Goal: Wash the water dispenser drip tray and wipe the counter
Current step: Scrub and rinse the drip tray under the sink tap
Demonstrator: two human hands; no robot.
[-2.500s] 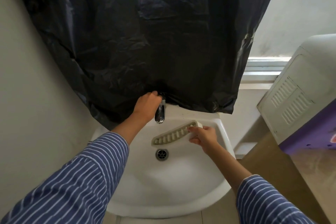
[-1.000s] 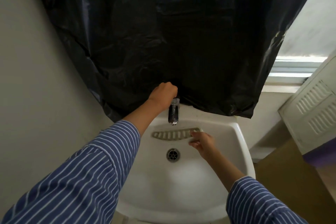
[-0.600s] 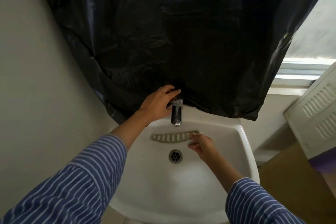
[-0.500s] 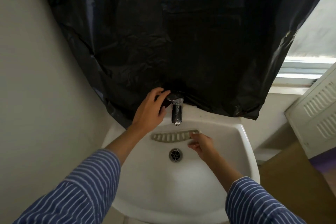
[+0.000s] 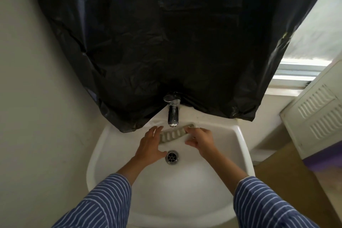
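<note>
At the far left stands a plain pale wall (image 5: 33, 98), and beside it a sheet of black plastic (image 5: 166, 42) hangs down across the upper middle of the view, its lower edge draping onto the back rim of a white sink (image 5: 238, 135). Two forearms in blue-and-white striped sleeves (image 5: 103, 203) reach in from the bottom edge over the basin. The left hand (image 5: 149, 144) lies with its fingers straight and spread, thumb stretched toward the drain (image 5: 172, 157); its grip is wide and holds nothing, the fingertips (image 5: 157, 130) lying at or just beside the left end of the drip tray (image 5: 173, 135), though whether they actually touch it I cannot tell. The drip tray, a narrow grey piece with a row of slots, sits inside the sink near the back wall of the basin, tilted so its right end is higher, directly under the spout of the chrome tap (image 5: 173, 116) and above the drain. Whether water is running from the tap cannot be made out. The right hand (image 5: 200, 139) holds the tray's right end, fingers curled over its upper edge and thumb pointing left below it. Further right, a window ledge (image 5: 285, 91) shows under a bright window, and at the far right edge stands a white cabinet-like panel with louvred vents (image 5: 318, 116), with a brown floor (image 5: 288, 172) below it.
</note>
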